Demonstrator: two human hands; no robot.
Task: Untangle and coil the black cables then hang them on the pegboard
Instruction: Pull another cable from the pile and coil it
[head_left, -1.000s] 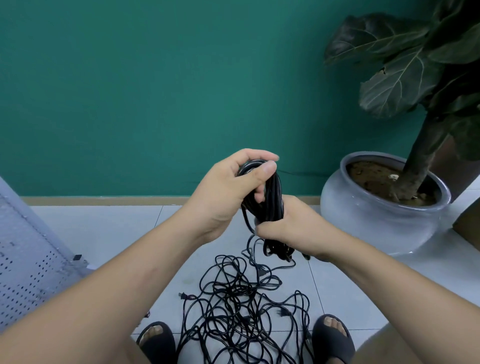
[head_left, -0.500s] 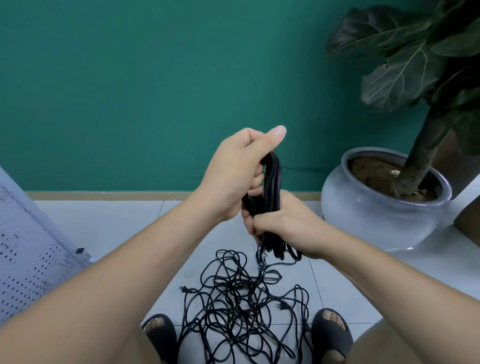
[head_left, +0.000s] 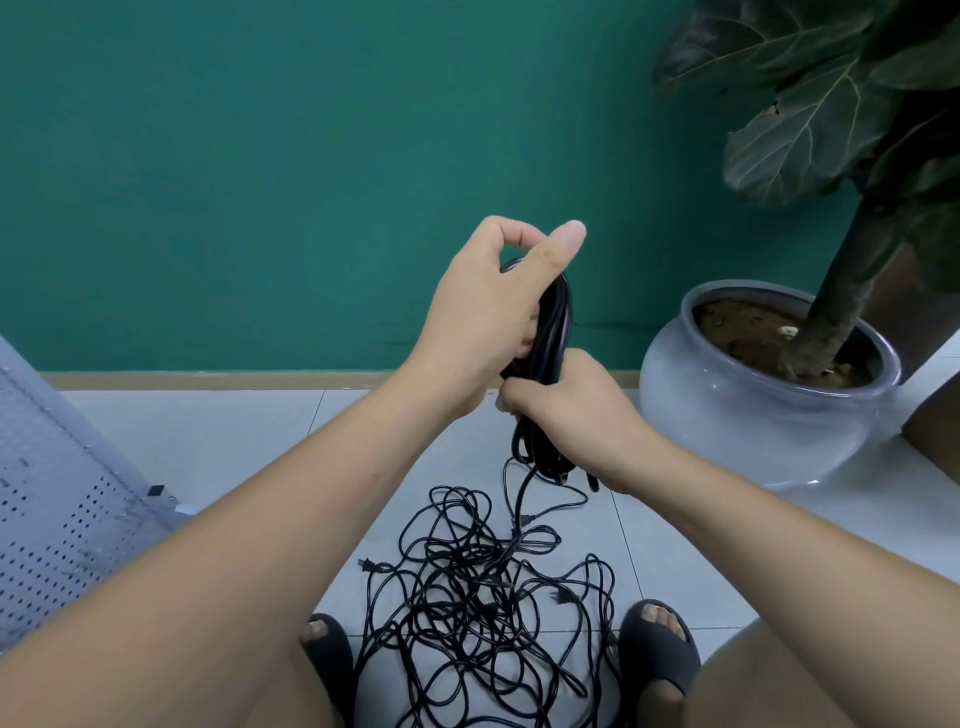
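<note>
I see a matte teal wall (head_left: 260, 156) above glossy pale floor tiles (head_left: 234, 431). A perforated grey pegboard (head_left: 47, 519) leans at the floor's left edge, and a rounded glazed pot (head_left: 753, 415) sits at its right. Thin black cables (head_left: 478, 587) lie tangled along the floor's near edge. The left hand (head_left: 483, 322) curls round the top of a long, tight coil (head_left: 553, 332), thumb raised; the right hand (head_left: 576, 415) grips it lower down.

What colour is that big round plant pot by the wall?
The plant pot is a glossy pale grey-blue; the head view, the only one here, shows it clearly.
</note>
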